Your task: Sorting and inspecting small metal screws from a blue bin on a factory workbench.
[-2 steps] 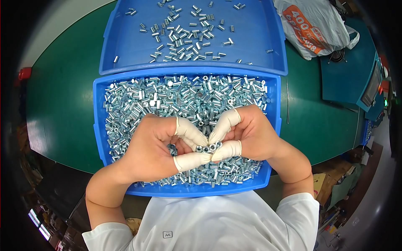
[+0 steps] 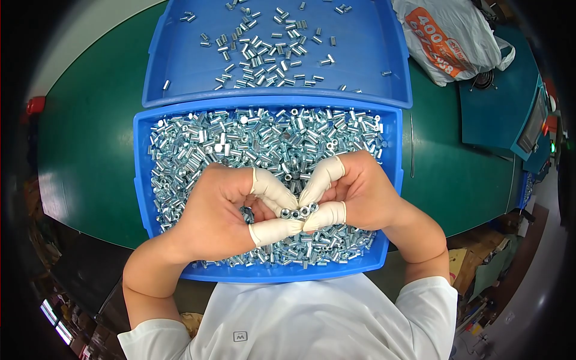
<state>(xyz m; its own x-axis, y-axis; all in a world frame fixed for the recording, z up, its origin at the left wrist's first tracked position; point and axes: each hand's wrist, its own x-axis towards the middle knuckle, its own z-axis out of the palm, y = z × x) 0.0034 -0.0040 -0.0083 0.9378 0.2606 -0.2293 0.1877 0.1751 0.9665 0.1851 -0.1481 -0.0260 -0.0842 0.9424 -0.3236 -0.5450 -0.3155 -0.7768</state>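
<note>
A short row of silvery metal sleeve nuts (image 2: 295, 214) is pinched between my fingertips, their round open ends facing up. My left hand (image 2: 219, 204) holds the row from the left with thumb and forefinger closed. From the right, my right hand (image 2: 366, 192) grips it the same way, and the fingertips of both hands meet. Off-white rubber finger cots cover the thumbs and forefingers. Inside the curl of my left hand another metal piece (image 2: 247, 213) shows, partly hidden by the fingers. Both hands are above a blue bin (image 2: 140, 174) heaped with loose sleeve nuts (image 2: 198, 144).
Beyond the bin, a blue tray (image 2: 180, 60) holds scattered sleeve nuts. Both containers rest on a green table (image 2: 90, 156). A white plastic bag (image 2: 450, 39) lies at the far right beside a teal machine (image 2: 495, 108). A thin metal rod (image 2: 412, 144) lies right of the bin.
</note>
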